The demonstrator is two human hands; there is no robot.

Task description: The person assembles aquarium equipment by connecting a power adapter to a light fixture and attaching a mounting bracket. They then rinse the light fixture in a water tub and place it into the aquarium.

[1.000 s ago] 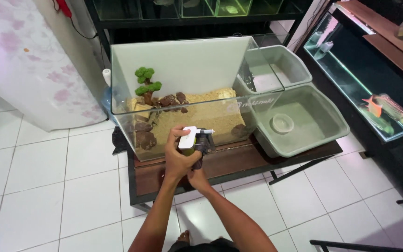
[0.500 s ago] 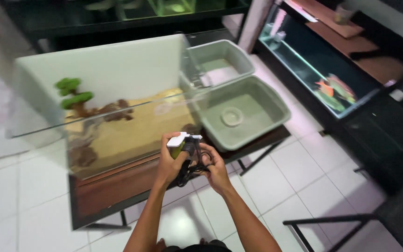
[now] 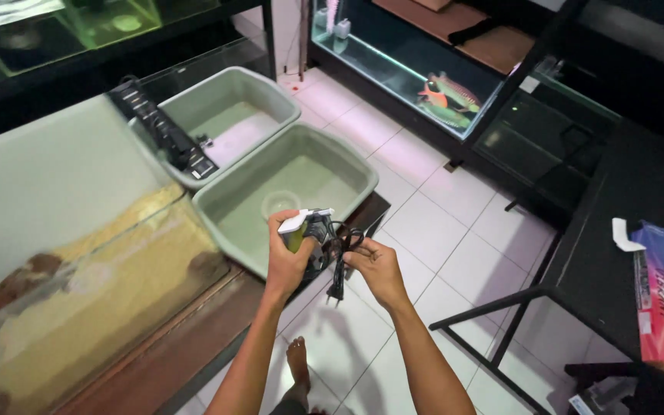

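1. Head view, looking down: a large glass aquarium [image 3: 78, 292] fills the left side, with sandy gravel on its bottom and dark brownish lumps near its left edge (blurred, so I cannot tell what they are). It rests on a low wooden surface [image 3: 194, 338].
2. Two grey-green plastic tubs sit right of the aquarium: the nearer tub [image 3: 286, 196] on the surface's end holds a small round dish [image 3: 280, 204]; the farther tub [image 3: 228, 123] stands just behind it, touching or nearly so.
3. A long fish tank [image 3: 409, 73] stands on the white tiled floor [image 3: 439, 223] at upper right, with a reddish fish [image 3: 449, 96] inside.
4. A black table [image 3: 616, 253] at right carries a long colourful box [image 3: 660, 300].
5. The left hand [image 3: 290, 257] has its grip closed around a small white-and-grey device [image 3: 307, 228], held over the near corner of the nearer tub.
6. The right hand [image 3: 374, 269] pinches the device's bundled black cord [image 3: 341, 250], whose plug hangs below.
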